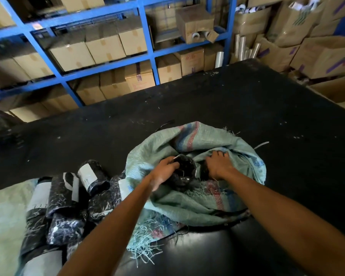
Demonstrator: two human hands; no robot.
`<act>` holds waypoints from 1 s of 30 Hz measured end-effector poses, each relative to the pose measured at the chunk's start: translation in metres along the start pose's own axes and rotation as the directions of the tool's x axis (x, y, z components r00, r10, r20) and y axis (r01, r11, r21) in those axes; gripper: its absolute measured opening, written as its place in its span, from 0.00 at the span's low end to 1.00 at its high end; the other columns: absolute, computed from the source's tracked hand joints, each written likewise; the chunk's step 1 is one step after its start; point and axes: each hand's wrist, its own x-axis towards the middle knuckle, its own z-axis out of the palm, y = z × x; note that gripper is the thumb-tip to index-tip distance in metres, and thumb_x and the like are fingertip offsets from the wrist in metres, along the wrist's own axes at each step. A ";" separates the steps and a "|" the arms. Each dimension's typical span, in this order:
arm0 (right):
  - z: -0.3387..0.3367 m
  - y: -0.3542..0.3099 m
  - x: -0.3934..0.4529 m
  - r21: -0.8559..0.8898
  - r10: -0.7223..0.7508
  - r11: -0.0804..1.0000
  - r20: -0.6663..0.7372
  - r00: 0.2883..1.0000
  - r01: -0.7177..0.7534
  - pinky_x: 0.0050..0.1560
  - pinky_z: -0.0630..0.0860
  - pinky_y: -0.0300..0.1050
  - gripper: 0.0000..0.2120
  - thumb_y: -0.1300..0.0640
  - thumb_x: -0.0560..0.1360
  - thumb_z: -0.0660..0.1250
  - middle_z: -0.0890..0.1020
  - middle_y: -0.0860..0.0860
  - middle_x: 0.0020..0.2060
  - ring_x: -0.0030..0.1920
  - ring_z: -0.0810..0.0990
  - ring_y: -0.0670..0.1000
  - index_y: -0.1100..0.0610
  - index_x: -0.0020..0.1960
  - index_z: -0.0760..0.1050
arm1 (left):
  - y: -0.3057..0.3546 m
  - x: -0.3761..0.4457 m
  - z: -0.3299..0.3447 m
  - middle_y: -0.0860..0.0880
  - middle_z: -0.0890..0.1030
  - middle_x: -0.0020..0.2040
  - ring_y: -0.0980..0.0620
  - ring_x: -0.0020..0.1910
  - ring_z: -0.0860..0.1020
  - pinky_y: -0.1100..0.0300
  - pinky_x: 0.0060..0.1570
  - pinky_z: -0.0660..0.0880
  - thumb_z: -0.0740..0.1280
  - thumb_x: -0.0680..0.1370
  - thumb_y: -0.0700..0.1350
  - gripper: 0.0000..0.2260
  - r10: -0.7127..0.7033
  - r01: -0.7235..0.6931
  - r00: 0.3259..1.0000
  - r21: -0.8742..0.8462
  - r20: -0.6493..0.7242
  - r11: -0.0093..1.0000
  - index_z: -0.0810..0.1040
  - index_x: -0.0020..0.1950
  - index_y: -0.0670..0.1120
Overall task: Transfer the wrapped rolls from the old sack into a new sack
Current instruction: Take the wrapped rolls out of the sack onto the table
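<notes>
Two hands (191,168) in one sack (207,204)

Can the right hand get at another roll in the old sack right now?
Probably yes: the right hand is already inside the old sack's open mouth, beside the roll the left hand grips. Sack folds may hide others.

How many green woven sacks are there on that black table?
2. The frayed old sack sits open in the middle with both hands inside; a second sack lies flat at the left edge under the pile of wrapped rolls, partly hidden.
</notes>
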 end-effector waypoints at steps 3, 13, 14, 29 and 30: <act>-0.017 0.006 -0.009 0.465 -0.008 0.883 -0.120 0.993 0.063 0.58 0.75 0.53 0.31 0.47 0.64 0.79 0.77 0.55 0.58 0.59 0.77 0.58 0.51 0.59 0.67 | 0.009 -0.020 -0.004 0.44 0.85 0.53 0.45 0.54 0.83 0.48 0.61 0.78 0.61 0.82 0.42 0.11 0.034 -0.039 0.999 -0.146 -0.031 0.989 0.80 0.58 0.52; -0.041 -0.065 -0.069 0.986 -0.115 0.072 -0.145 0.983 0.153 0.58 0.79 0.50 0.21 0.46 0.74 0.73 0.82 0.51 0.56 0.54 0.83 0.50 0.52 0.62 0.72 | -0.037 -0.123 -0.049 0.41 0.83 0.58 0.42 0.58 0.81 0.48 0.61 0.76 0.58 0.81 0.41 0.14 0.101 -0.281 0.896 -0.377 -0.433 0.883 0.78 0.63 0.43; -0.037 -0.077 -0.080 0.984 -0.154 0.084 -0.143 0.978 0.158 0.57 0.79 0.47 0.21 0.46 0.74 0.73 0.82 0.50 0.56 0.55 0.82 0.49 0.50 0.63 0.73 | -0.051 -0.136 -0.054 0.41 0.83 0.59 0.41 0.60 0.80 0.46 0.64 0.74 0.57 0.81 0.42 0.15 0.124 -0.299 0.883 -0.339 -0.453 0.892 0.77 0.64 0.43; 0.065 -0.210 -0.177 0.380 -0.238 0.900 0.022 0.971 0.212 0.59 0.76 0.53 0.36 0.28 0.63 0.64 0.80 0.51 0.60 0.60 0.78 0.57 0.47 0.65 0.70 | -0.216 -0.243 -0.070 0.41 0.65 0.67 0.40 0.63 0.66 0.40 0.64 0.69 0.60 0.81 0.41 0.24 0.318 0.052 0.805 0.593 -0.501 0.804 0.64 0.77 0.53; 0.065 -0.213 -0.179 0.312 -0.234 0.925 0.025 0.972 0.215 0.59 0.76 0.53 0.35 0.29 0.66 0.64 0.78 0.52 0.62 0.61 0.78 0.58 0.48 0.67 0.68 | -0.214 -0.240 -0.069 0.41 0.64 0.67 0.39 0.63 0.67 0.40 0.64 0.70 0.60 0.81 0.39 0.25 0.329 0.006 0.814 0.574 -0.478 0.819 0.64 0.77 0.54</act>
